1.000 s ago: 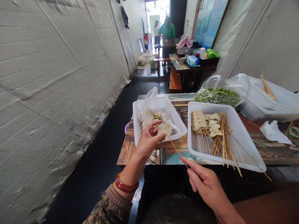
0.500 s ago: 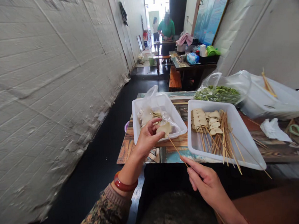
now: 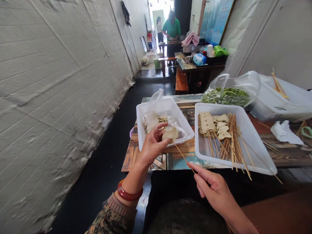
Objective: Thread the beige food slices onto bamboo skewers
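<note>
Between the thumb and fingers of my left hand (image 3: 155,142) is a thin, pale food slice (image 3: 171,133). My right hand (image 3: 213,185) pinches a wooden skewer (image 3: 180,152), whose far end meets the slice near my left thumb. Just beyond my left hand, a white tray (image 3: 186,136) holds an open clear plastic bag (image 3: 155,105) with more pale slices (image 3: 162,120). Right of it, a second white tray (image 3: 258,154) contains skewered slices (image 3: 206,121) in a stack and several skewers (image 3: 234,141) pointing toward me.
Behind the right tray lies a clear bag of green vegetables (image 3: 227,96), beside a larger white bin (image 3: 287,107). Crumpled tissue (image 3: 285,132) and green-handled scissors (image 3: 310,132) rest on the table's right. A person in green (image 3: 171,28) stands at a far table.
My hands keep nearly the same pose, with the slice and skewer still held. The whole view has shifted very slightly.
</note>
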### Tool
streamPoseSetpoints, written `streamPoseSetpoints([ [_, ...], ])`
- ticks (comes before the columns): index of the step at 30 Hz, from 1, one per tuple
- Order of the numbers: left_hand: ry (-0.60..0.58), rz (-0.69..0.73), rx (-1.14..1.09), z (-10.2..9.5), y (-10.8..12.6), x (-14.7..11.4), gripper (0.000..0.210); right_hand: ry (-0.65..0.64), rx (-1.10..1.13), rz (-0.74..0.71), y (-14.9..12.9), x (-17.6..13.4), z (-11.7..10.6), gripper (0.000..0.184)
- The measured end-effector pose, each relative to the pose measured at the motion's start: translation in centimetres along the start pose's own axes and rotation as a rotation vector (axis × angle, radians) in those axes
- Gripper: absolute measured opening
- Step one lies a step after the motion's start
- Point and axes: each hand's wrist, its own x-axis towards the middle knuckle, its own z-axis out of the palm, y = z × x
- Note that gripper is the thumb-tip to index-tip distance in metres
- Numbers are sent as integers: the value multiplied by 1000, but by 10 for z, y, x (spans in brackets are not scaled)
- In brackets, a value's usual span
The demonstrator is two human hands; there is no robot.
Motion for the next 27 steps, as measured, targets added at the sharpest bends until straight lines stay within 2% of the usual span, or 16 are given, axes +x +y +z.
streamPoseSetpoints([
  [16, -57, 37, 110, -5, -13, 3, 60, 9, -12, -2, -2, 1, 1, 47],
  [20, -68, 49, 96, -2, -11, 4, 60, 20, -9, -17, -1, 1, 1, 46],
  [27, -53, -23, 25, 2, -4, 1, 59, 17, 0, -19, 5, 0, 2, 47],
])
